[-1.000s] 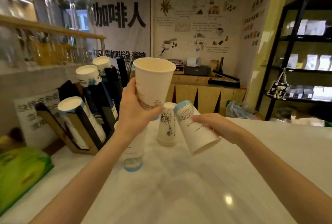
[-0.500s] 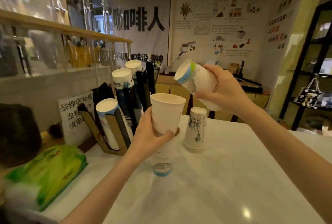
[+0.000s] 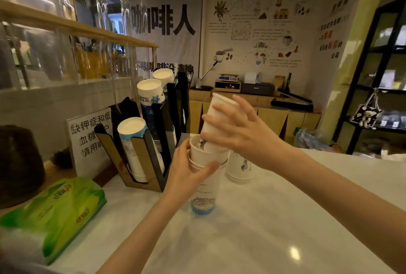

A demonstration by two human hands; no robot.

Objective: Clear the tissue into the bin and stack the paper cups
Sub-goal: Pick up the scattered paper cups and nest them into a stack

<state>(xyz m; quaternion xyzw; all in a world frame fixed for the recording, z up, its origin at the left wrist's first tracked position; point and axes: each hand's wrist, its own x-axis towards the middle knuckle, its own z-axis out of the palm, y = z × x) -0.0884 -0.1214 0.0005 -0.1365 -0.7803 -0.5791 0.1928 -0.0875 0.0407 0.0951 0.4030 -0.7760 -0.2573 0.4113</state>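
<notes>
A stack of white paper cups (image 3: 205, 188) with a blue base stands on the white counter (image 3: 274, 219). My left hand (image 3: 186, 175) grips the stack near its rim. My right hand (image 3: 239, 133) holds another white paper cup (image 3: 214, 120), mouth up and tilted, with its bottom inside the top cup of the stack. One more white cup (image 3: 240, 168) stands upside down just right of the stack, partly hidden by my right wrist. No loose tissue or bin shows.
A cardboard cup dispenser (image 3: 151, 142) with sleeves of cups stands left of the stack. A green tissue pack (image 3: 55, 210) lies at the counter's left front. A printed sign (image 3: 90, 139) leans behind it. Black shelving (image 3: 377, 71) stands at the far right.
My right hand turned its cup mouth up and lowered it into the stack. My left hand seated its cup on the stack and stays gripping the rim.
</notes>
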